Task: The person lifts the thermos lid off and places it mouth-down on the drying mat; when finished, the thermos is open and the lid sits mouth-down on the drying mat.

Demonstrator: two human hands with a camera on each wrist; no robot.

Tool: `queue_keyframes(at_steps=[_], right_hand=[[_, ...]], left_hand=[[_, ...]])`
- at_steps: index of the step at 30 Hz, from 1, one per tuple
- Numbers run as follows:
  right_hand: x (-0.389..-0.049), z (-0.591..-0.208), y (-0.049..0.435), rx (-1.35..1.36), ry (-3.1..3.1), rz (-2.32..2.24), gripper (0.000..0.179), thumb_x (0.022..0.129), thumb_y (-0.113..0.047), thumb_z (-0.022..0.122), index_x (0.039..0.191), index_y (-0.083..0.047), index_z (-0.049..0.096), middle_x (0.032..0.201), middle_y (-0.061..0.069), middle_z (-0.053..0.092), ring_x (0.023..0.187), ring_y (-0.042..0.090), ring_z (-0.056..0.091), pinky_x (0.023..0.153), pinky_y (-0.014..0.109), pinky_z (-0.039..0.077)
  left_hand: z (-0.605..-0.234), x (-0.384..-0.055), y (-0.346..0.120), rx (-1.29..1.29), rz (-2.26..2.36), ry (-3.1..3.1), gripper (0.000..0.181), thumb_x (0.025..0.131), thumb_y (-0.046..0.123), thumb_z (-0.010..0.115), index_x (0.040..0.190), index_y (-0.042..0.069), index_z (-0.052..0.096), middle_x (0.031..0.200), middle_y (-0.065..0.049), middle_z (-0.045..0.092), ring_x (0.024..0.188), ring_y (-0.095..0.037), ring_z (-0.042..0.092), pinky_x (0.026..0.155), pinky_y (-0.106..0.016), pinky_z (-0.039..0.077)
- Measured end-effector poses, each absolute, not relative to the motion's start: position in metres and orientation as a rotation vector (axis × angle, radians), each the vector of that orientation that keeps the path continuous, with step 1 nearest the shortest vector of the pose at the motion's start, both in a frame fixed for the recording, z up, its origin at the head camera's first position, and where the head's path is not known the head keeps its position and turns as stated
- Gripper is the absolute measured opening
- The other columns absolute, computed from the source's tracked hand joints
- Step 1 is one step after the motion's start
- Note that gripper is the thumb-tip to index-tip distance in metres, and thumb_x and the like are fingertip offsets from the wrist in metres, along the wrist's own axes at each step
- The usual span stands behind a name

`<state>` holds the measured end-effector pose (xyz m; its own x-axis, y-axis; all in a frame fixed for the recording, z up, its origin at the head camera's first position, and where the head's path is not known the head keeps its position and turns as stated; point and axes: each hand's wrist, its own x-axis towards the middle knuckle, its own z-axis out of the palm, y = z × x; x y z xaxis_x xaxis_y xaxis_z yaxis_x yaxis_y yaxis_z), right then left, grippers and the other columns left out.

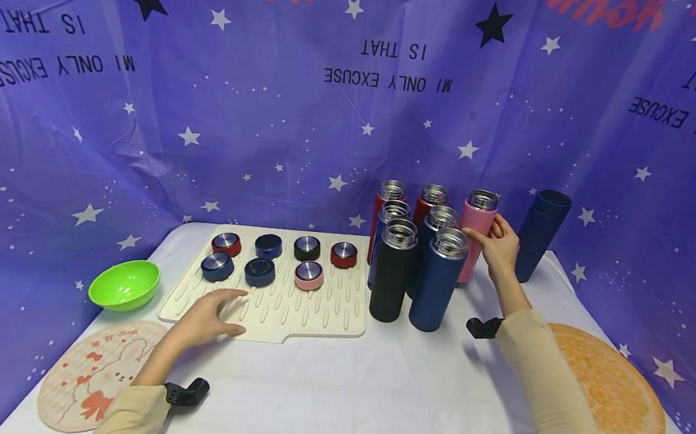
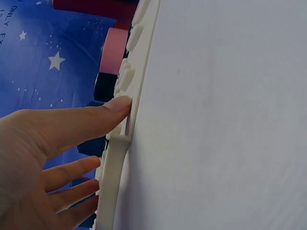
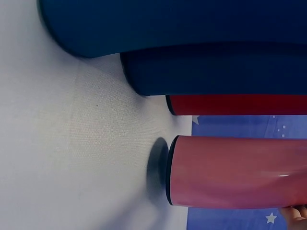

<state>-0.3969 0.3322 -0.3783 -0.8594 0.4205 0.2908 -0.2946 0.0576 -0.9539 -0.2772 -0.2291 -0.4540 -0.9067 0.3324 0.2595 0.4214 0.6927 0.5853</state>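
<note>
My right hand grips a pink thermos bottle near its top, thumb on the near side. The bottle stands upright without a lid, its steel neck showing; in the right wrist view a shadow lies beside the base of the pink bottle. To its left are several lidless bottles, among them a black one and a dark blue one. My left hand holds nothing, its fingers parted over the front left of a cream ridged mat. A pink lid and several other lids sit on that mat.
A dark blue tumbler leans at the back right, near the purple curtain. At the far left sits a green bowl, with a round rabbit-print placemat in front. An orange round placemat lies by my right forearm.
</note>
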Motion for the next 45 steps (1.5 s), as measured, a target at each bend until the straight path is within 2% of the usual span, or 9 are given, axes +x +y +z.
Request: queue_keyframes(at_steps=[6,16,20,23,27,32,39,45], right_hand=[[-0.404,-0.386,0.332,-0.082,-1.858,1.818,0.080,0.074,0.003,0.081,0.144,-0.002,0.042,0.141,0.019,0.048,0.126,0.023,0.050,0.102,0.027,0.043],[-0.406,-0.395,0.330,-0.048,-1.917,1.747,0.075,0.078,0.007,0.075,0.144,-0.001,0.040,0.142,0.019,0.047,0.128,0.025,0.048,0.103,0.028,0.042],[-0.401,-0.394,0.333,-0.009,-2.031,1.638,0.075,0.080,0.001,0.076,0.144,0.001,0.038,0.141,0.021,0.047,0.127,0.031,0.048,0.104,0.035,0.042],[-0.395,-0.393,0.340,-0.018,-2.103,1.547,0.078,0.081,-0.013,0.079,0.145,-0.002,0.038,0.142,0.019,0.046,0.129,0.031,0.046,0.107,0.037,0.039],[-0.389,-0.392,0.352,-0.061,-1.995,1.511,0.071,0.081,-0.023,0.080,0.141,-0.004,0.047,0.139,0.018,0.050,0.128,0.030,0.048,0.107,0.035,0.039],[-0.383,-0.388,0.372,-0.114,-1.747,1.497,0.057,0.079,-0.013,0.081,0.130,0.000,0.058,0.131,0.020,0.057,0.121,0.029,0.055,0.104,0.036,0.043],[-0.374,-0.378,0.395,-0.236,-1.542,1.523,0.059,0.074,-0.011,0.085,0.126,0.000,0.061,0.131,0.016,0.058,0.120,0.021,0.057,0.103,0.028,0.043],[-0.371,-0.377,0.409,-0.390,-1.539,1.538,0.067,0.073,-0.014,0.085,0.134,-0.005,0.056,0.138,0.013,0.053,0.127,0.017,0.050,0.108,0.026,0.036]], left_hand=[[-0.456,-0.278,-0.235,-0.558,-1.047,-2.789,0.065,0.072,0.016,0.085,0.128,-0.002,0.058,0.129,-0.027,0.055,0.121,-0.046,0.049,0.099,-0.053,0.043],[-0.452,-0.273,-0.237,-0.573,-1.047,-2.805,0.065,0.073,0.021,0.085,0.128,-0.002,0.058,0.128,-0.025,0.056,0.122,-0.045,0.048,0.100,-0.055,0.041],[-0.451,-0.272,-0.238,-0.585,-1.030,-2.811,0.067,0.072,0.023,0.086,0.128,-0.002,0.058,0.129,-0.024,0.056,0.122,-0.045,0.048,0.101,-0.056,0.040],[-0.451,-0.271,-0.240,-0.626,-1.010,-2.809,0.070,0.070,0.025,0.087,0.128,-0.002,0.058,0.128,-0.024,0.057,0.122,-0.045,0.048,0.100,-0.056,0.040],[-0.452,-0.271,-0.244,-0.697,-0.995,-2.800,0.073,0.068,0.028,0.088,0.128,-0.001,0.058,0.128,-0.023,0.057,0.121,-0.044,0.049,0.100,-0.056,0.039],[-0.453,-0.271,-0.249,-0.741,-1.049,-2.815,0.078,0.065,0.027,0.090,0.130,0.000,0.056,0.131,-0.023,0.054,0.123,-0.045,0.047,0.101,-0.056,0.039],[-0.452,-0.272,-0.250,-0.732,-1.063,-2.831,0.075,0.068,0.025,0.088,0.130,-0.001,0.056,0.133,-0.023,0.053,0.125,-0.045,0.045,0.103,-0.056,0.038],[-0.451,-0.271,-0.247,-0.731,-1.055,-2.839,0.074,0.068,0.023,0.087,0.131,-0.001,0.056,0.133,-0.023,0.053,0.125,-0.045,0.045,0.104,-0.055,0.037]])
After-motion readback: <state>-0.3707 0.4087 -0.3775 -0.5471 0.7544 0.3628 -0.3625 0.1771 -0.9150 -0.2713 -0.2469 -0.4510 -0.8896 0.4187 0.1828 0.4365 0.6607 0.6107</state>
